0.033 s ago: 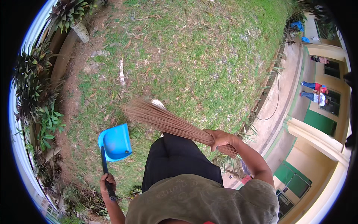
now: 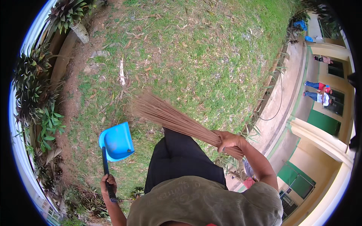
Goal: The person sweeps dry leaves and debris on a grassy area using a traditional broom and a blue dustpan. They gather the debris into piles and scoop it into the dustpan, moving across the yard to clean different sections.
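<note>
My left hand (image 2: 109, 184) is closed round the black handle of a blue dustpan (image 2: 117, 142). The pan hangs over the grass to my left, and only a few dark specks show at its edge. In my right hand (image 2: 228, 141) is a stick broom (image 2: 175, 121), a bundle of thin brown bristles gripped near its bound end. Its bristles fan out to the far left across the front of my dark trousers (image 2: 177, 160). Whether the bristle tips touch the ground I cannot tell.
Dry leaves and a pale strip of debris (image 2: 121, 71) lie on the grass (image 2: 196, 67). Leafy plants (image 2: 32, 81) line the left border. On the right, a concrete walkway (image 2: 277, 113) runs along a building, where several people (image 2: 318, 92) stand.
The broom and my right hand have shifted slightly to the right, and the bristles have swung a little. A pale shoe seen beside the bristles before is now hidden. The dustpan has tilted slightly.
</note>
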Tool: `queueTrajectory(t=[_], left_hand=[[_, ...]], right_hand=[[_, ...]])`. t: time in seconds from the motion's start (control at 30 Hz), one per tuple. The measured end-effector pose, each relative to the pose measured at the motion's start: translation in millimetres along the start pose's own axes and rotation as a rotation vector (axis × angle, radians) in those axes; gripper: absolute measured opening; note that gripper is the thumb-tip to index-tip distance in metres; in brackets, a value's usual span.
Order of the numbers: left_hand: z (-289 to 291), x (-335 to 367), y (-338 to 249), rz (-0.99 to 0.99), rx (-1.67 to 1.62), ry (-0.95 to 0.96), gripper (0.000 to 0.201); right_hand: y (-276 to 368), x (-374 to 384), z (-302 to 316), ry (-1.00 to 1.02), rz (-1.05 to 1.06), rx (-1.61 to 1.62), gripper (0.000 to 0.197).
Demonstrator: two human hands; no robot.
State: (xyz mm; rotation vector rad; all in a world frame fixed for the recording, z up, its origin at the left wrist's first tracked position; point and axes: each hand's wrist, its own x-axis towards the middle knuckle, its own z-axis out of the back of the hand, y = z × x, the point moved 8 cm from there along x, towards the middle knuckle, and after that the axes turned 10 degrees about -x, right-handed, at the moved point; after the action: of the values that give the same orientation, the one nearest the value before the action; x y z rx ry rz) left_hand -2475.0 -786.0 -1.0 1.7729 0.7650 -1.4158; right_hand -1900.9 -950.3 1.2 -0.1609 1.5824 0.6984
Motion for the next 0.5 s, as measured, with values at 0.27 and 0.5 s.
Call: queueTrajectory(t=[0.27,0.5], left_hand=[[49,48,63,-0.053,-0.019,0.156,0.012],[111,65,141,-0.104,-0.085,0.137,0.013]], right_hand=[[-252,63,12,-0.494,-0.409,0.763,0.066],[-184,69,-66,0.043,-0.190,0.450,0.061]])
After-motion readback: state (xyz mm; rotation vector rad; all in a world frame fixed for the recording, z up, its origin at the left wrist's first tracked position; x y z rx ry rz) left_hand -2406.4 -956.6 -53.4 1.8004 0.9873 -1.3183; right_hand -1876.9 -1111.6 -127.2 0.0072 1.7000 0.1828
